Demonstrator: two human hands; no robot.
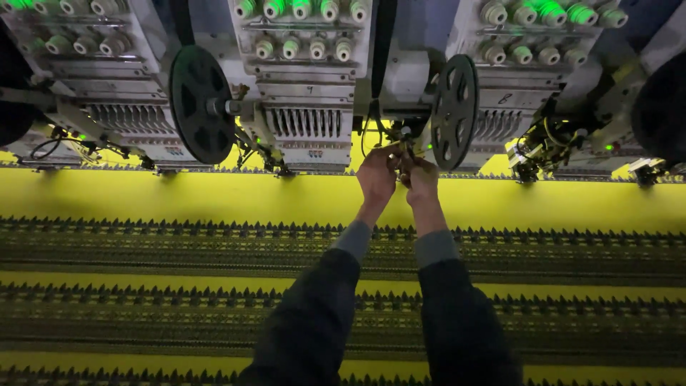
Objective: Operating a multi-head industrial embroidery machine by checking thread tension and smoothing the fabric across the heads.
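My left hand [376, 177] and my right hand [422, 180] reach forward side by side to a small metal mechanism [406, 145] hanging under a white embroidery machine head [306, 86]. Both hands have their fingers pinched at that small part; what they pinch is too small and dark to make out. A black round reel [454, 111] stands just right of my hands. Below my arms lies bright yellow fabric [214, 200] with dark embroidered bands [179, 246] running across it.
A second black reel [201, 104] hangs at the left. More machine heads [532, 64] line the back, with rows of knobs lit green [300, 8]. Wiring and small green lights sit at the far right [554, 143].
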